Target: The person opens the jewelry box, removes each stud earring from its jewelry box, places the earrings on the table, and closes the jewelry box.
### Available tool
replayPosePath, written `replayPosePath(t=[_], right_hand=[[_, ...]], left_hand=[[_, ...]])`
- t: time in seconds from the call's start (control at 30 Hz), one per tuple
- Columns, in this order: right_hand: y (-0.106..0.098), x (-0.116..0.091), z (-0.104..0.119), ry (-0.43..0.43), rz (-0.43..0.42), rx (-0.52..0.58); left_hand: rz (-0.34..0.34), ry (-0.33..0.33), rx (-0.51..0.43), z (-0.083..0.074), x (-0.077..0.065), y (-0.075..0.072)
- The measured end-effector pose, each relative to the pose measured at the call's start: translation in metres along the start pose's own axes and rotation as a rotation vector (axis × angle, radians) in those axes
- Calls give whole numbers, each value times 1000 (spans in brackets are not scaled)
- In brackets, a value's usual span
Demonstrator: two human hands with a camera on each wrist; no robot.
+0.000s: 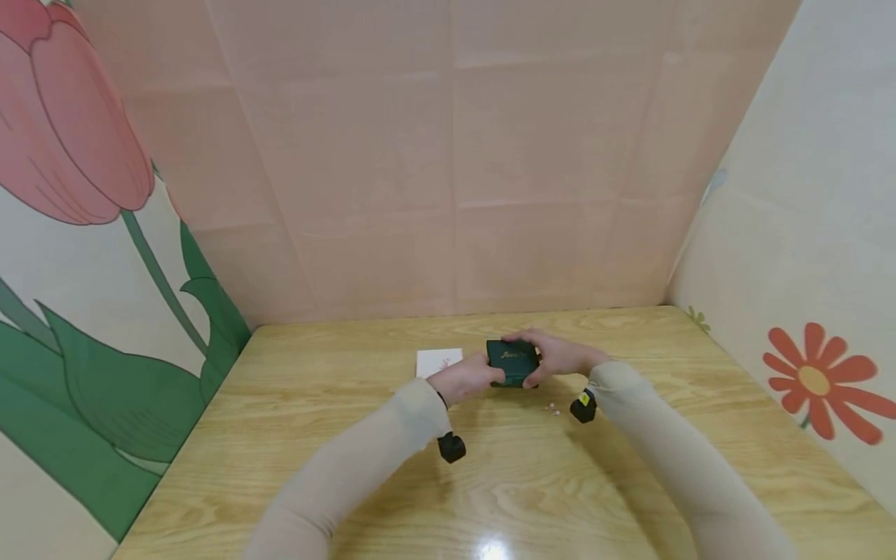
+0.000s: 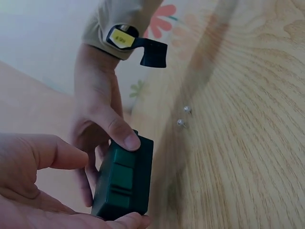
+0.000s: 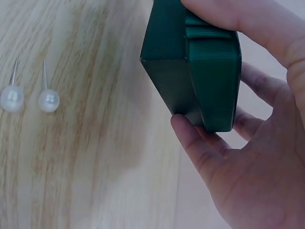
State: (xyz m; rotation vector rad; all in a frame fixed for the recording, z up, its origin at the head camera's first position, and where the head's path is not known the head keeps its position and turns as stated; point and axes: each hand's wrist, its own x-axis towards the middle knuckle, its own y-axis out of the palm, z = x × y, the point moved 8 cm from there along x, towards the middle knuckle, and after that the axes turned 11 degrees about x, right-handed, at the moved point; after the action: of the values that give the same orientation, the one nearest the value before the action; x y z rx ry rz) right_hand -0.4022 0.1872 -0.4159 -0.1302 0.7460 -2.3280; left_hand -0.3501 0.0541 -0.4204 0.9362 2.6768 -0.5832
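Note:
A small dark green jewelry box (image 1: 513,362) with gold lettering on its lid is held between both hands above the table; its lid looks closed. My right hand (image 1: 560,355) grips the box's right end, fingers spread over opposite faces in the right wrist view. At the left end is my left hand (image 1: 467,379), its thumb along the near lower corner. In the left wrist view, one finger of the left hand (image 2: 33,181) lies apart from the box (image 2: 121,181). Two pearl stud earrings (image 3: 48,100) lie on the table near the right hand.
A white card or flat box (image 1: 437,360) with a pink print lies left of the jewelry box, partly behind the left hand. The wooden table (image 1: 336,350) meets a pink backdrop (image 1: 448,194) at its far edge. Flower-printed walls stand at both sides.

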Motion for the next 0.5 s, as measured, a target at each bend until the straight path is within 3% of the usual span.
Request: replayPosePath(t=[0.5], right_hand=[[5,11,-12,33,16,-58]], left_hand=[[-31,-9,-12,8,9,4]])
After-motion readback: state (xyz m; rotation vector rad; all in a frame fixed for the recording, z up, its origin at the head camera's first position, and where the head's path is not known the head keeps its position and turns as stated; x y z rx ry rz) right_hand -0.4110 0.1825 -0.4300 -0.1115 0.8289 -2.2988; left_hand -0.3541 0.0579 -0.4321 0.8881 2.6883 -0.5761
